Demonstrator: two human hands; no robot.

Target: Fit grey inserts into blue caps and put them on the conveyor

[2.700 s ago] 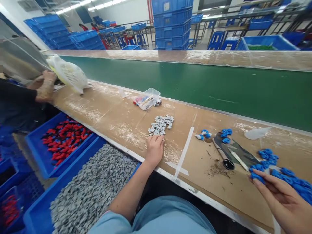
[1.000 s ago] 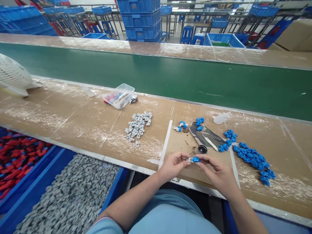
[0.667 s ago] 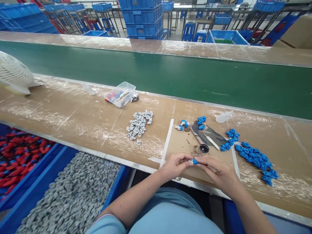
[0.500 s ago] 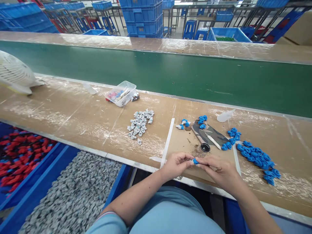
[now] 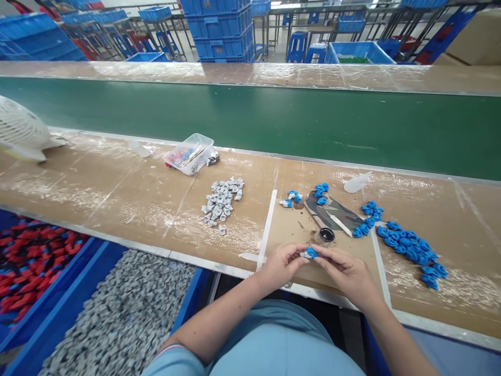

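Because the blue-and-grey piece (image 5: 310, 253) is small, the fingers (image 5: 296, 249) of my left hand (image 5: 278, 266) and right hand (image 5: 351, 272) pinch opposite sides, probably for control.

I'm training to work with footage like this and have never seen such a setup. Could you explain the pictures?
There is no machine: a person works with two bare hands, seen by one camera worn on the head, looking forward and down. The left hand and right hand hold a small blue-and-grey piece in their fingers. On the table lie grey pieces, blue pieces, a small pot of something dark, a white stick and a clear box. A blue bin of more grey pieces is at the person's left.
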